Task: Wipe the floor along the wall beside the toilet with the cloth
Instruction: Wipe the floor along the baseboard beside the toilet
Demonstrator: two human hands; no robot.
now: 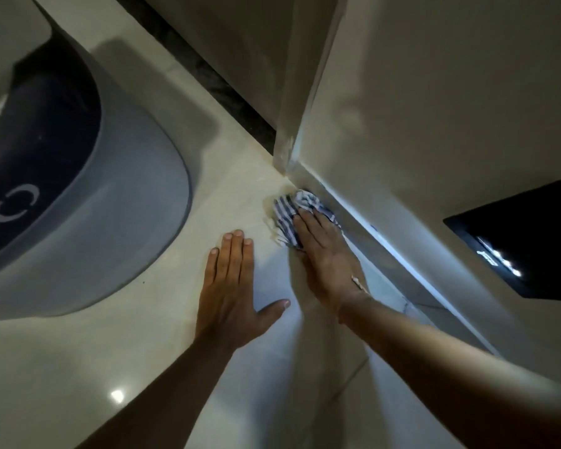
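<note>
Glossy cream tile floor; smooth pale wall running near to far on the right; rounded grey toilet on the left. Left hand lies flat on the tile, fingers straight and together. Right hand, nearer the wall, presses straight fingers on the cloth, which is soft, bunched and blue-white striped, at the wall's foot in the far corner, so the stroke probably comes nearward along the wall.

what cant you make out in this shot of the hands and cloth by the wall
Head view:
Cloth: its near part is hidden under the right hand.
Toilet: cut off by the left edge.
Floor beneath the left hand: covered by its palm.
Black wall panel: cut by the right edge, its bright marks too blurred to read.
</note>
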